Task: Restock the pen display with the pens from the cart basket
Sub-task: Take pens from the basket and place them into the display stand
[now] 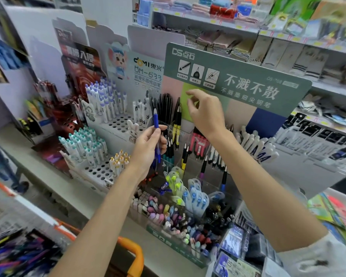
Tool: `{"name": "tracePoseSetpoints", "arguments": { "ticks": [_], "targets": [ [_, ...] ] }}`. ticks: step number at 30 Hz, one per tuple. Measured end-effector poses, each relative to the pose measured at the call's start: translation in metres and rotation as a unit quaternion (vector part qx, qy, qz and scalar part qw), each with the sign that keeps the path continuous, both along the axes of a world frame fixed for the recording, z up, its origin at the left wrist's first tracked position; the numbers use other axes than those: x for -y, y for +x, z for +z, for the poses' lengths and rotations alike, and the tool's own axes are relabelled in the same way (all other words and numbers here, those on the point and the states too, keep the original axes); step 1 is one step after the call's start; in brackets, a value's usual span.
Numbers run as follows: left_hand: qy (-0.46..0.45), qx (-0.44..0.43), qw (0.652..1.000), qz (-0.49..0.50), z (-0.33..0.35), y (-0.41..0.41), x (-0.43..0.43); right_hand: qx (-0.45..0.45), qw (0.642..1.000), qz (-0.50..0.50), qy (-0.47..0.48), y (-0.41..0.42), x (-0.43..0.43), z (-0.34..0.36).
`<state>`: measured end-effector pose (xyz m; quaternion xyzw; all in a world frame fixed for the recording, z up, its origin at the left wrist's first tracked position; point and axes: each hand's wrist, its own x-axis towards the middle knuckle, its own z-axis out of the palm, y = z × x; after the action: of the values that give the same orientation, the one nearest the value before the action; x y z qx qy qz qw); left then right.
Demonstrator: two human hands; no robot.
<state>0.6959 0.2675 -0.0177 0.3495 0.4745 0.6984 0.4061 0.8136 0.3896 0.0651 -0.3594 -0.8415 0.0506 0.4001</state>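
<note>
My left hand (148, 148) pinches a blue pen (155, 120) upright at frame centre; my right hand (205, 114) hovers loosely curled, empty, just right of it. The clear pen display (210, 176) slots are crowded — a careless push could topple neighbours or land it among wrong colours.

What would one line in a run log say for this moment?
left hand: holds blue pen upright | right hand: empty, raised before green display card | status: pen not yet placed
</note>
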Motion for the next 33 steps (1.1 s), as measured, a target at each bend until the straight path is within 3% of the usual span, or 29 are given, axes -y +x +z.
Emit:
{"name": "tracePoseSetpoints", "arguments": {
  "ticks": [9,15,18,20,22,25,27,33],
  "targets": [
    [0.010,-0.062,0.996,-0.063,0.009,0.021,-0.008,-0.092,0.967,0.145,-0.187,0.016,0.035,0.000],
    [0.017,-0.046,0.995,-0.085,0.009,0.031,-0.009,-0.154,0.946,0.170,-0.229,0.030,0.042,-0.004],
    [0.013,-0.044,0.995,-0.090,0.008,0.034,-0.007,-0.144,0.957,0.155,-0.198,0.034,0.040,-0.010],
    [-0.005,-0.075,0.997,-0.034,0.005,0.035,-0.008,-0.159,0.964,0.129,-0.171,0.035,0.039,-0.014],
    [-0.020,-0.106,0.991,0.081,0.001,0.031,-0.008,-0.191,0.965,0.106,-0.146,0.035,0.039,-0.018],
    [-0.035,-0.015,0.970,0.239,-0.002,0.015,-0.004,-0.213,0.966,0.096,-0.114,0.026,0.040,-0.022],
    [-0.044,0.039,0.959,0.277,-0.007,0.001,0.001,-0.202,0.969,0.099,-0.105,0.015,0.041,-0.025],
    [-0.076,0.043,0.956,0.281,-0.015,-0.015,0.013,-0.145,0.977,0.110,-0.112,-0.018,0.042,-0.049]
  ]
}}
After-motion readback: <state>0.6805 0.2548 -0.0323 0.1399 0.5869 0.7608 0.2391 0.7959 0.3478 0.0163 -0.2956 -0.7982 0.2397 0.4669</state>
